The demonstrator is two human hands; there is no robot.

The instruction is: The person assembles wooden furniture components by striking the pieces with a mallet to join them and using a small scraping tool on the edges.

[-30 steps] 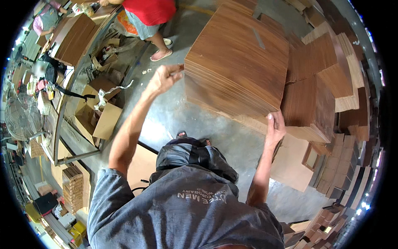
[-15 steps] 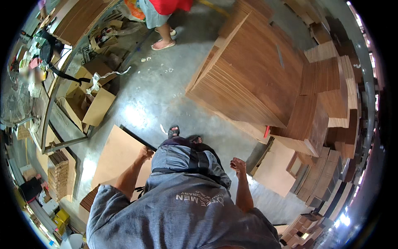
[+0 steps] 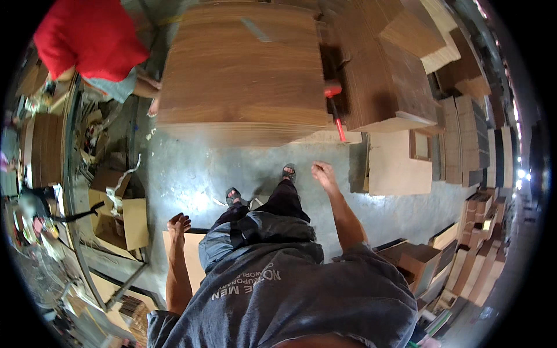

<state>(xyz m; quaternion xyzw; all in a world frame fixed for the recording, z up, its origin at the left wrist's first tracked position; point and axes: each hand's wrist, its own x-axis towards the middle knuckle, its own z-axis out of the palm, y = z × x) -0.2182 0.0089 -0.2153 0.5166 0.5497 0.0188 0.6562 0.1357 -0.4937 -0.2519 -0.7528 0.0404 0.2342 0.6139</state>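
Observation:
My left hand (image 3: 179, 223) hangs over the floor on the left, fingers curled in and nothing seen in them. It is nearest a pale flat board (image 3: 187, 255) by my left leg, without touching it. Farther ahead, my right hand (image 3: 324, 173) is loosely closed, with no object visible in it. Beyond both hands stands a large stack of brown wood-grain panels (image 3: 243, 75), with a grey strip (image 3: 255, 29) lying on top. A red object with a long thin part (image 3: 339, 124) is at the stack's right side. The right hand is apart from the stack.
A person in a red top (image 3: 96, 40) stands at the far left, beside the stack. An open cardboard box (image 3: 136, 223) and a metal frame (image 3: 125, 284) are on the left. More brown stacks (image 3: 383, 81) and a pale panel (image 3: 400, 165) stand on the right.
I have stepped forward and turned right, so the panel stack is now straight ahead. My left hand has moved away from the pale board's dark edge. The person in red now appears farther left.

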